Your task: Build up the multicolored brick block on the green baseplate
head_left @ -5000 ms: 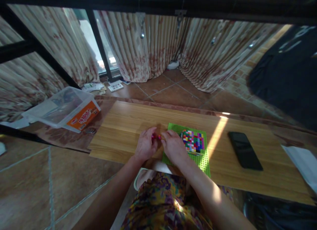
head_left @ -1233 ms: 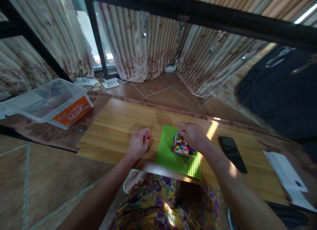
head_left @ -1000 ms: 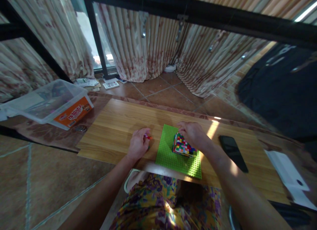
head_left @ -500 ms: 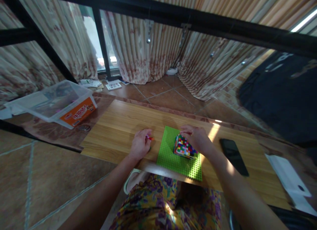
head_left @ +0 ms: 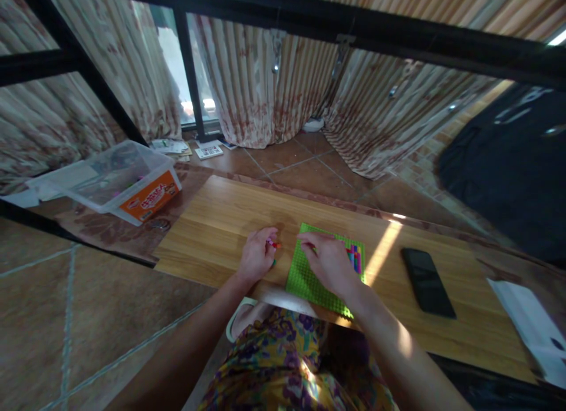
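My left hand point(head_left: 259, 255) rests on the wooden table, its fingers curled around a few small toy bricks point(head_left: 275, 244), pink and red-orange. A small green piece point(head_left: 273, 262) shows by its lower edge. Over the green studded baseplate point(head_left: 303, 275) is my right hand point(head_left: 329, 262). Its fingers are bent, thumb and forefinger a little apart, pointing toward the left hand, and I see nothing between them. Behind that hand, a multicoloured block of bricks point(head_left: 355, 256) stands on the baseplate, mostly hidden.
A black phone point(head_left: 428, 282) lies on the wooden table point(head_left: 221, 222) to the right. White paper point(head_left: 528, 322) is beyond the right end. Left of the table stands a clear plastic bin point(head_left: 132, 184) with an orange label. Curtains point(head_left: 247, 86) hang behind a dark metal bar.
My right hand has moved left from the top of the brick block toward my left hand, now covering much of the block. The left hand still holds its bricks. The view has shifted slightly.
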Available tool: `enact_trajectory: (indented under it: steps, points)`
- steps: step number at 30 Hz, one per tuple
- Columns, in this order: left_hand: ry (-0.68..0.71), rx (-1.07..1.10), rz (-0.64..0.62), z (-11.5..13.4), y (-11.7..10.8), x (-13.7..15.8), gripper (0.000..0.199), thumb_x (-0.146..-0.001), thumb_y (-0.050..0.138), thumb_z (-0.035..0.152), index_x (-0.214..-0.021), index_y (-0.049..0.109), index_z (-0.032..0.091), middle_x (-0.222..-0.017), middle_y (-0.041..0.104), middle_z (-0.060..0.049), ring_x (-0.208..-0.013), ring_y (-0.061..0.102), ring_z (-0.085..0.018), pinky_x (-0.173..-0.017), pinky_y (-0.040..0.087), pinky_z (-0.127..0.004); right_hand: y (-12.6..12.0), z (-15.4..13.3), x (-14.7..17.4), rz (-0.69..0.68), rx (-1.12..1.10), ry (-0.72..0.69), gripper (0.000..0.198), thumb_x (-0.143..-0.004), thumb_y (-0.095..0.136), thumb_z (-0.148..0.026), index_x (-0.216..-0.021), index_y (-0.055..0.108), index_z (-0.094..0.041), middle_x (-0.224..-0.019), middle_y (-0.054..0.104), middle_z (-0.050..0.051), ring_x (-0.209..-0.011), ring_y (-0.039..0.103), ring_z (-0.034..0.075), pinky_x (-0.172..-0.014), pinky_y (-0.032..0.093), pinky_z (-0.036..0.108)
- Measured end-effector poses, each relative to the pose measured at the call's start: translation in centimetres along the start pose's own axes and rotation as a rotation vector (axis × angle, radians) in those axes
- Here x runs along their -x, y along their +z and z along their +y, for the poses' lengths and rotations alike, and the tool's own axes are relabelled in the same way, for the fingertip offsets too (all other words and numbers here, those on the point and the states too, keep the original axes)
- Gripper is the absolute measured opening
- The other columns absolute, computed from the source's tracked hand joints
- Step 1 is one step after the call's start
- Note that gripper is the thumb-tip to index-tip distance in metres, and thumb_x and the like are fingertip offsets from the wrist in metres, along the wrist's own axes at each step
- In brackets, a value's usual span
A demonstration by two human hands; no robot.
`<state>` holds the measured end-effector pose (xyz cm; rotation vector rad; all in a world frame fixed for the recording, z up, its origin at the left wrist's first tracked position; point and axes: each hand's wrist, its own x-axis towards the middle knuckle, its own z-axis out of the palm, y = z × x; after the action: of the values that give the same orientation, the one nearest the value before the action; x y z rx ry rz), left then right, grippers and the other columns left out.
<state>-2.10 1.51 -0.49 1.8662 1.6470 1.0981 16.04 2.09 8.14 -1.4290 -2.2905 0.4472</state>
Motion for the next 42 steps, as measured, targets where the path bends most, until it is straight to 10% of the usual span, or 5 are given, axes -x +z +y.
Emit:
enact_trajectory:
  steps: [12,22,30,42]
  points:
    - [-0.009,-0.002,-0.003,0.2,-0.3,-0.1,0.042,-0.073,0.045,0.004,-0.111,0.058,0.018,-0.102,0.068,-0.007,-0.099,0.061,-0.020,-0.095,0.047,-0.037,6.4,-1.2,-2.2,-0.214,0.116,0.054,0.023,-0.090,0.044,-0.014,-0.096,0.066,-0.016,-0.095,0.063,0.008,-0.089,0.059,0.017,-0.082,0.043,0.025]
    - [-0.015,0.019,-0.008,-0.1,-0.2,-0.1,0.042,-0.074,0.045,0.005,-0.112,0.058,0.019,-0.098,0.068,-0.005,-0.095,0.061,-0.018,-0.093,0.048,-0.036,1.4,-1.6,2.1,0.091,-0.307,0.069,0.018,-0.090,0.049,-0.022,-0.092,0.067,-0.022,-0.092,0.069,0.003,-0.085,0.064,0.015,-0.079,0.047,0.026]
    - [-0.022,0.003,-0.013,-0.1,-0.3,-0.2,0.038,-0.077,0.045,0.007,-0.111,0.058,0.019,-0.095,0.068,-0.005,-0.092,0.061,-0.018,-0.091,0.048,-0.036,-2.2,4.4,3.4,0.378,-0.228,0.301,0.017,-0.084,0.056,-0.031,-0.086,0.069,-0.021,-0.087,0.069,0.004,-0.082,0.063,0.018,-0.076,0.048,0.031]
    - [-0.030,0.017,-0.023,-0.1,-0.3,-0.3,0.037,-0.077,0.045,0.007,-0.109,0.059,0.019,-0.094,0.068,-0.005,-0.088,0.063,-0.017,-0.088,0.050,-0.035,-1.2,7.3,1.6,0.296,-0.297,0.352,0.019,-0.078,0.062,-0.036,-0.083,0.073,-0.022,-0.097,0.068,0.004,-0.093,0.062,0.018,-0.087,0.045,0.033]
